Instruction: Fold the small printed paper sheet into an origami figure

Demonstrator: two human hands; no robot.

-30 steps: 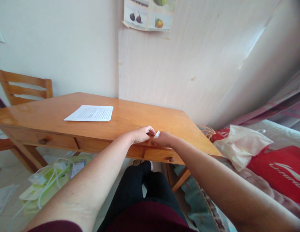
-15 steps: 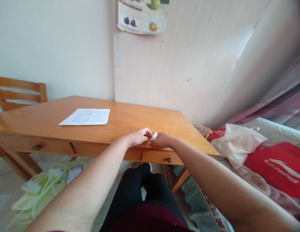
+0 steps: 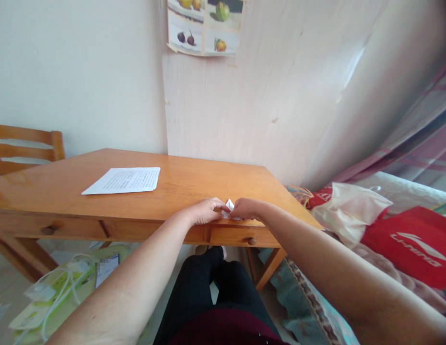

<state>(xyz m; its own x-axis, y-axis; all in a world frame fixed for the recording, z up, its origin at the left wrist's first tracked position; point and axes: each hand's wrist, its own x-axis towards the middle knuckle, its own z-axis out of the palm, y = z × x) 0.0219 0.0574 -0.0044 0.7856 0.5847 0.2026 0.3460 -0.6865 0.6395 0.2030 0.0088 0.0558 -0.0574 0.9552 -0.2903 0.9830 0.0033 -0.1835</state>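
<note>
My left hand and my right hand meet at the near edge of a wooden desk. Both pinch a small folded piece of white paper between their fingertips, low against the desk top. Only a small white peak of it shows between the hands. A printed white sheet lies flat farther back on the left of the desk, well away from both hands.
The desk has drawers with round knobs under its front edge. A wooden chair stands at the far left. A plastic bag and red cloth lie on the bed to the right. Green packaging lies on the floor.
The view has tilted up and shifted a little. Both hands stay together on the small folded paper, which now sits lower against the desk top.
</note>
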